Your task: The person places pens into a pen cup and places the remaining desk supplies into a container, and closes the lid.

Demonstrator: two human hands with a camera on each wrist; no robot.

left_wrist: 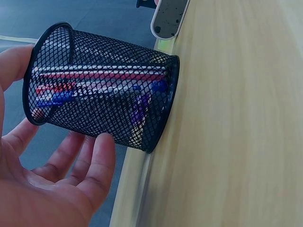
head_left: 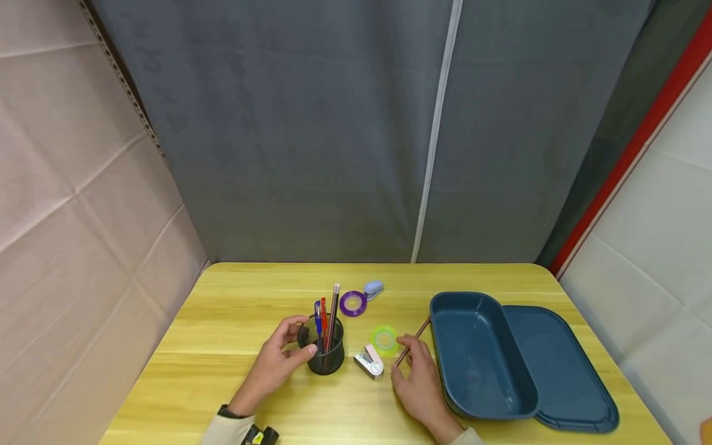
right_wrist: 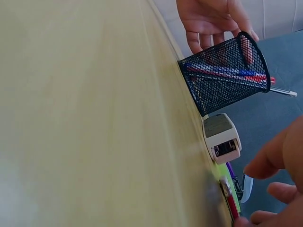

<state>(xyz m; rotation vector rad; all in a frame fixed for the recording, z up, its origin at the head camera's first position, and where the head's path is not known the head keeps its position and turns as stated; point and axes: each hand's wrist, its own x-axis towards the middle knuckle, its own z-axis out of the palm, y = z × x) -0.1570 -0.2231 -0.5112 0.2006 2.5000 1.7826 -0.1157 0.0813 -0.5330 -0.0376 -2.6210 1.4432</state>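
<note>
My left hand (head_left: pixel 278 357) holds a black mesh pen holder (head_left: pixel 332 360), thumb at the near rim and fingers around its far side. Inside stand a blue pen (head_left: pixel 318 318), a red pen (head_left: pixel 324 312) and dark pencils (head_left: pixel 334 309). My right hand (head_left: pixel 416 384) is low over a dark reddish pencil (head_left: pixel 423 327) lying on the table. In the right wrist view its fingertips reach the pencil (right_wrist: pixel 231 201), while the thumb stands apart. Between the hands lie a small white stapler (head_left: pixel 369 363) and a green tape roll (head_left: pixel 384 340).
A deep blue bin (head_left: pixel 483 358) stands right of my right hand, partly over its blue lid (head_left: pixel 578 371). Behind the pen holder lie a purple tape roll (head_left: pixel 353 303) and a small light-blue stapler-like item (head_left: pixel 374 288). A grey curtain (head_left: pixel 311 136) hangs behind the wooden table (head_left: pixel 245 290).
</note>
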